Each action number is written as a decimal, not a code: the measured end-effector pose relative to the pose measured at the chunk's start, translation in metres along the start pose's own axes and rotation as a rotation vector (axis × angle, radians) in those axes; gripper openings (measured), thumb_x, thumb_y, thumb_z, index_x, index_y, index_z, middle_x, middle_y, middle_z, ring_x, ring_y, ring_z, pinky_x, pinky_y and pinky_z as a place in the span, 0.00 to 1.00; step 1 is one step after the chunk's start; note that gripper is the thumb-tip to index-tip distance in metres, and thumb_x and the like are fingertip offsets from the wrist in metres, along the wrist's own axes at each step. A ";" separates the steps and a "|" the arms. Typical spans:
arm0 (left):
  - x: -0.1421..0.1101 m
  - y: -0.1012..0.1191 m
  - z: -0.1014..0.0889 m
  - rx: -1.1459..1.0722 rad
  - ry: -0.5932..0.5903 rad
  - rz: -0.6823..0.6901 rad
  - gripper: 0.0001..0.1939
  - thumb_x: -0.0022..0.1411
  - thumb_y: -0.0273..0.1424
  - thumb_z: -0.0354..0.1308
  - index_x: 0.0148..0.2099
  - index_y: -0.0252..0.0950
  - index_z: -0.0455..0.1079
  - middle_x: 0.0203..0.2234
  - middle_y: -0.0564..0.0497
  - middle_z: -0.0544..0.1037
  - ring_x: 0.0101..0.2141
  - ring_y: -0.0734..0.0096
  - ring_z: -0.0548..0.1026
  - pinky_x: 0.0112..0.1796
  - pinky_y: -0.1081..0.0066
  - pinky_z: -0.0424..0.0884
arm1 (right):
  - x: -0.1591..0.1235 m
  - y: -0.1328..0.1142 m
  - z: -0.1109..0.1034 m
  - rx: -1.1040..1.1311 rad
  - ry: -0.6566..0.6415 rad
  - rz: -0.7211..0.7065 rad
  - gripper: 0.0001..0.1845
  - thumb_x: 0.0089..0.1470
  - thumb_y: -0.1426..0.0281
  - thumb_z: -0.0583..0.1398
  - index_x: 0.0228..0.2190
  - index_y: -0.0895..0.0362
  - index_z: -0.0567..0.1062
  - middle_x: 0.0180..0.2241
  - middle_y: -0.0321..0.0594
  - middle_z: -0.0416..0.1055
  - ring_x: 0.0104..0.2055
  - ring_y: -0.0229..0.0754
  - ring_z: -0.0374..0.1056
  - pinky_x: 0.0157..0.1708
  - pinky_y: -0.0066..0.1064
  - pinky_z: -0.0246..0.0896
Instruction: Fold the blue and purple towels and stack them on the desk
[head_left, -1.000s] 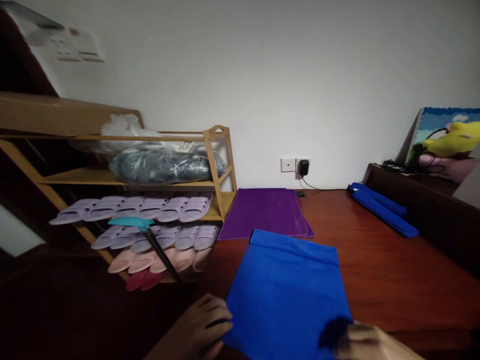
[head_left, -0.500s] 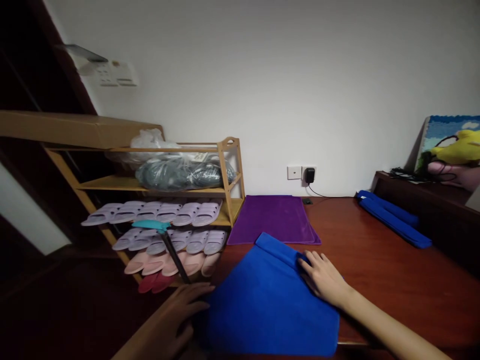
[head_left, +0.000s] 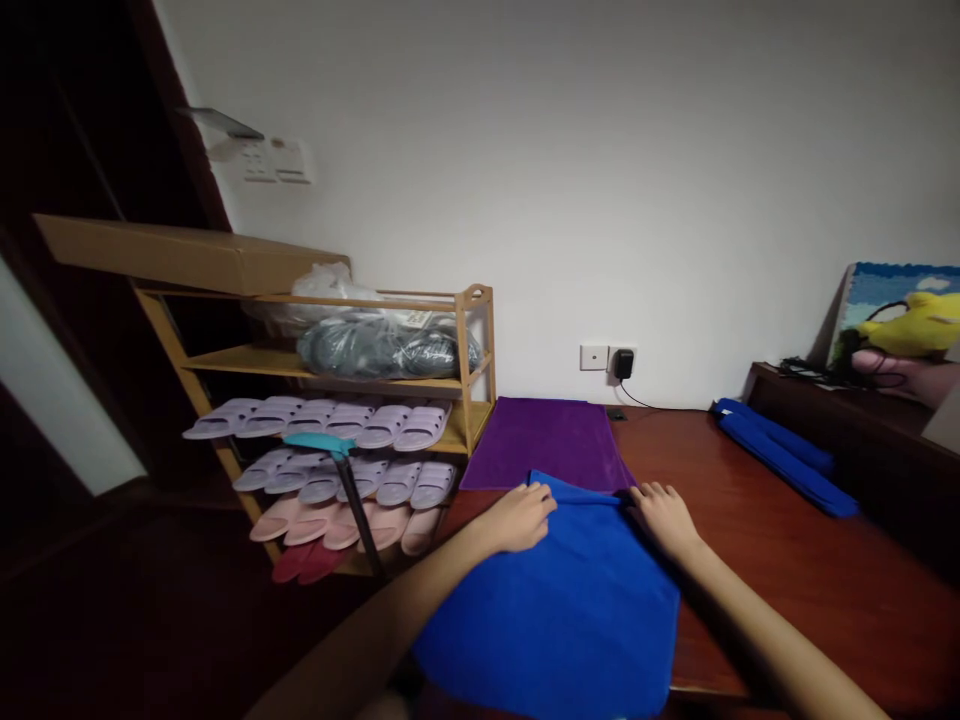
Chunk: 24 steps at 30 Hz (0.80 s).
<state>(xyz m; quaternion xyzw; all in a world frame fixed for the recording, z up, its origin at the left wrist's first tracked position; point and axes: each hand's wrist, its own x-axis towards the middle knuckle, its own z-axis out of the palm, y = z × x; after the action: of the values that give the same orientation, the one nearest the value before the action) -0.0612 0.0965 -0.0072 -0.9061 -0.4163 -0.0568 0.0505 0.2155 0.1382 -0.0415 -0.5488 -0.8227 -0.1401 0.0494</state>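
Observation:
A blue cloth (head_left: 562, 610) lies on the reddish-brown table in front of me, its near end at the table's front edge. My left hand (head_left: 521, 518) curls its fingers round the far edge, near the left corner. At the far right part of that edge, my right hand (head_left: 666, 518) also grips the cloth with bent fingers. Between the two hands the far edge is slightly raised and folded. Just beyond lies a flat purple cloth (head_left: 547, 440). My thumbs are mostly hidden.
Folded blue cloths (head_left: 784, 458) lie at the table's right side, beside a dark raised ledge (head_left: 765, 375). A wooden rack (head_left: 476, 370) with slippers (head_left: 424, 425) stands left, a turquoise-topped pole (head_left: 322, 443) before it. A black plug (head_left: 623, 364) sits in the wall socket.
My left hand has moved from the cloth's near left side up to its far edge and taken hold. My right hand has shifted slightly, and the far edge is now lifted between them.

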 end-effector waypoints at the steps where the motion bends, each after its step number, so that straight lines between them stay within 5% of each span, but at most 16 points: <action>1: 0.008 -0.005 0.004 0.034 0.018 -0.020 0.11 0.60 0.28 0.49 0.45 0.37 0.68 0.42 0.46 0.71 0.42 0.61 0.70 0.43 0.65 0.65 | -0.002 0.002 0.002 0.003 0.001 0.000 0.14 0.60 0.65 0.51 0.40 0.59 0.71 0.39 0.49 0.72 0.43 0.49 0.66 0.41 0.36 0.52; 8: 0.035 -0.031 0.015 -0.034 0.119 -0.047 0.28 0.54 0.24 0.54 0.58 0.39 0.59 0.50 0.43 0.68 0.49 0.57 0.65 0.48 0.61 0.58 | -0.027 0.017 0.009 0.403 -0.052 0.002 0.15 0.59 0.61 0.48 0.39 0.57 0.67 0.38 0.46 0.72 0.40 0.43 0.69 0.37 0.30 0.57; 12: 0.057 -0.047 0.018 -0.270 0.147 -0.232 0.18 0.54 0.20 0.52 0.46 0.39 0.70 0.41 0.47 0.75 0.46 0.60 0.69 0.49 0.62 0.57 | -0.039 0.020 0.010 0.562 -0.056 0.112 0.10 0.59 0.65 0.48 0.34 0.56 0.64 0.35 0.45 0.73 0.38 0.42 0.70 0.35 0.29 0.57; 17: 0.103 -0.060 0.026 -0.371 0.197 -0.479 0.13 0.51 0.20 0.55 0.40 0.37 0.71 0.33 0.50 0.78 0.37 0.64 0.74 0.40 0.67 0.64 | -0.060 0.022 0.007 0.663 -0.065 0.164 0.06 0.58 0.66 0.47 0.33 0.53 0.61 0.30 0.40 0.73 0.32 0.41 0.70 0.31 0.28 0.56; 24: 0.176 -0.015 0.043 -0.451 0.241 -0.563 0.15 0.54 0.20 0.54 0.43 0.38 0.69 0.35 0.50 0.78 0.38 0.66 0.74 0.38 0.69 0.64 | -0.104 0.038 -0.001 0.561 -0.109 0.357 0.08 0.58 0.63 0.46 0.33 0.51 0.62 0.29 0.39 0.73 0.32 0.44 0.71 0.27 0.28 0.54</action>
<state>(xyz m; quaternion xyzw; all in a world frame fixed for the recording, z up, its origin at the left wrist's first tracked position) 0.0435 0.2438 -0.0233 -0.7313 -0.6171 -0.2647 -0.1194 0.2906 0.0593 -0.0588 -0.6558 -0.7215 0.1322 0.1783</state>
